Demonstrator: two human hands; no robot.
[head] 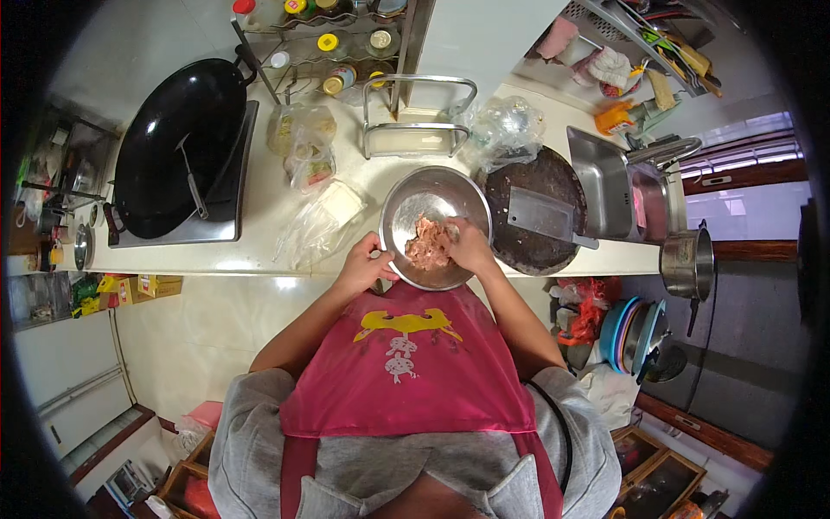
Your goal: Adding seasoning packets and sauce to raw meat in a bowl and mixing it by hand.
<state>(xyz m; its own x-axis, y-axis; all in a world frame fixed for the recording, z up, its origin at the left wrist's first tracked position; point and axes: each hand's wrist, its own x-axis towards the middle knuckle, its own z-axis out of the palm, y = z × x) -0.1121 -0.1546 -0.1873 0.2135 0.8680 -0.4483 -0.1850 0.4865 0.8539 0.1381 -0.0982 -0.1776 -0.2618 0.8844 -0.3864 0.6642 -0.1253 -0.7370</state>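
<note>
A stainless steel mixing bowl point(405, 188) stands at the counter's front edge, close against my red apron point(415, 363). Pinkish minced meat point(426, 245) lies in a loose heap in its lower middle. My left hand point(366, 265) grips the bowl's left rim, thumb and fingers on the edge. Inside the bowl, my right hand point(468, 246) presses into the right side of the meat, its fingertips partly hidden there. Right of the bowl, a cleaver point(539, 213) rests flat on a round, dark chopping board point(532, 256).
A black wok point(175, 130) with a metal spatula point(193, 185) sits on the hob at left. Plastic bags point(311, 146) and a clear-wrapped white block point(342, 202) lie between wok and bowl. Behind the bowl stands a metal rack point(418, 126). A steel sink point(600, 188) is at right.
</note>
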